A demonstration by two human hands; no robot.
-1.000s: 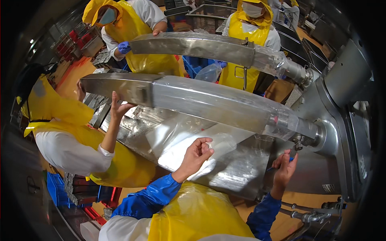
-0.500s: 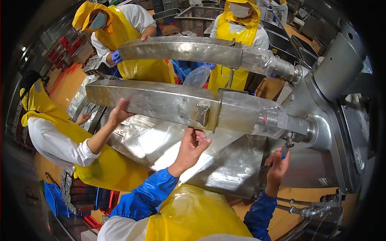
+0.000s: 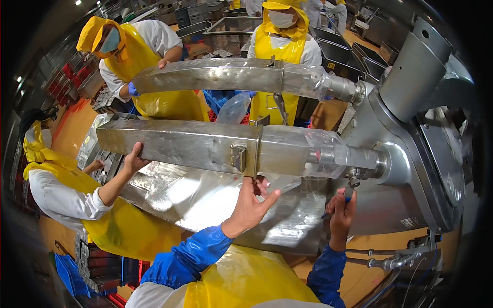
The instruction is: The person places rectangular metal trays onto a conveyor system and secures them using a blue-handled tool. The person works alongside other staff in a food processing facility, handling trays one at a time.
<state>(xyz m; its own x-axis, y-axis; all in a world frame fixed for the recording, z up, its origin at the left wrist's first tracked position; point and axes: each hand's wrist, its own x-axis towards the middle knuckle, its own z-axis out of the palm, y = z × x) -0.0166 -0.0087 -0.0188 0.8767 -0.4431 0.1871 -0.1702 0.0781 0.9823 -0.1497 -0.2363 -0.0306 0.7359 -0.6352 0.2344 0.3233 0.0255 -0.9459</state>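
A long square metal tube lies across the view, joined at a flange with a latch to a film-wrapped pipe end. My left hand is under the flange, fingers apart, one fingertip touching its lower edge. Some fingertips are partly hidden by clear plastic film. My right hand is closed round a small lever with a blue part, below the pipe fitting. A co-worker's hand supports the tube's left part from below.
A large grey machine stands at the right. Behind, a second metal tube is held by a co-worker; another person stands beside it. A metal tabletop lies below the front tube. Pipes run low at the right.
The whole view has shifted, so the tubes and machine sit further left. My left hand's fingers have spread and reached up at the flange. My right hand stays at the lever.
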